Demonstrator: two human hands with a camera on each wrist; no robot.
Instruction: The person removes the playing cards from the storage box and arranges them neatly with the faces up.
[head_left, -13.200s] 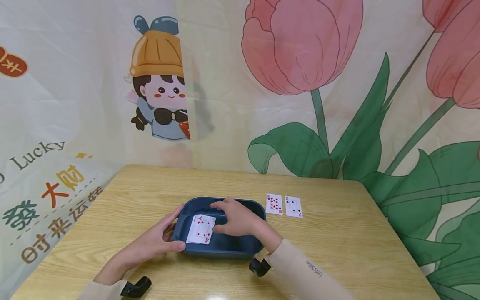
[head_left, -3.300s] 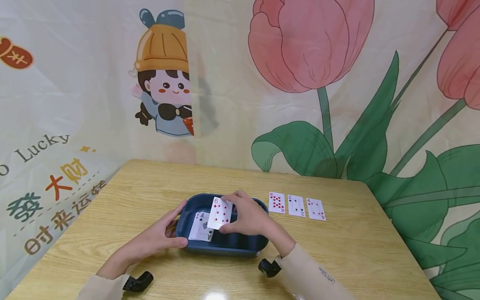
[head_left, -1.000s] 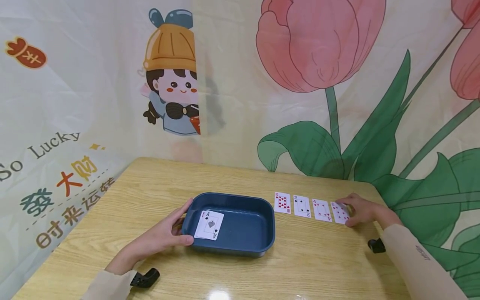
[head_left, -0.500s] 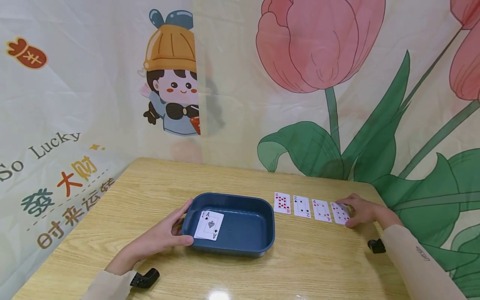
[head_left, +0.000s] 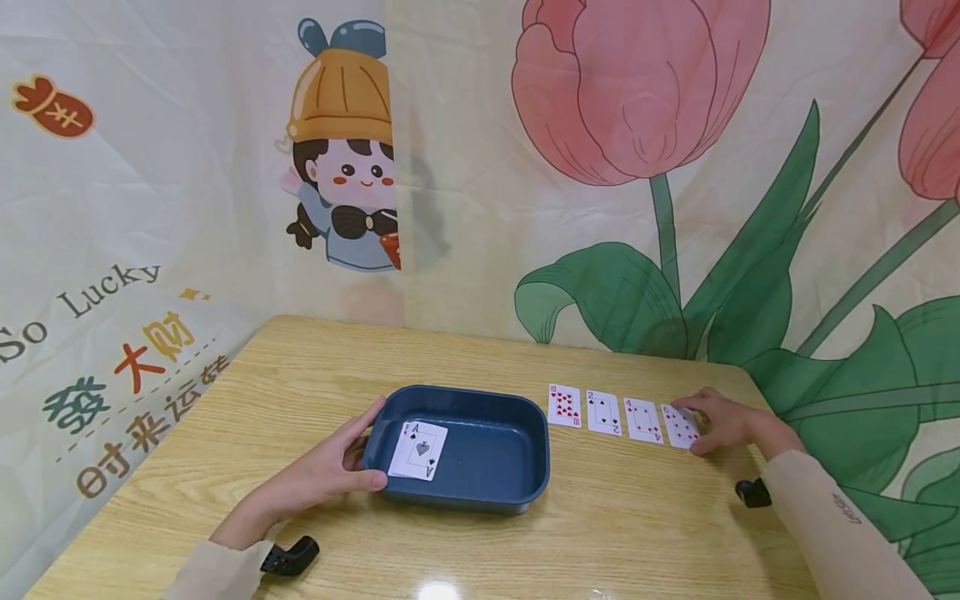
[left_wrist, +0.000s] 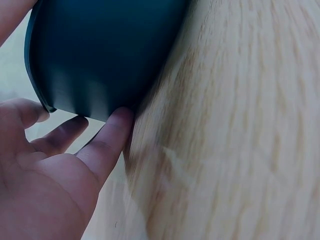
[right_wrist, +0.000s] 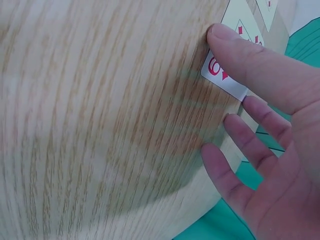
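My left hand (head_left: 330, 467) grips the left end of a dark blue rectangular tray (head_left: 457, 502), thumb at the near corner and fingers against the end wall. In the left wrist view, the fingertips touch the tray's outer wall (left_wrist: 105, 55). Inside the tray, at its left, lies a small stack of playing cards with the ace of spades (head_left: 423, 450) on top. At the table's right, my right hand (head_left: 727, 421) holds the six of diamonds (head_left: 678, 423) by its edges between thumb and index finger. That card lies flat on the table, its right part covered by the hand.
Left of the six, the ten of hearts (head_left: 565, 406), two of spades (head_left: 603, 413) and four of diamonds (head_left: 643, 420) lie face up in a row with small gaps. The wooden table (head_left: 622, 517) ends at a printed cloth backdrop (head_left: 465, 250) behind and on both sides.
Since the oldest frame, the four, then the six of diamonds have left the tray for the row's right end. The ace now tops the stack. Over the last second, both hands stay still.
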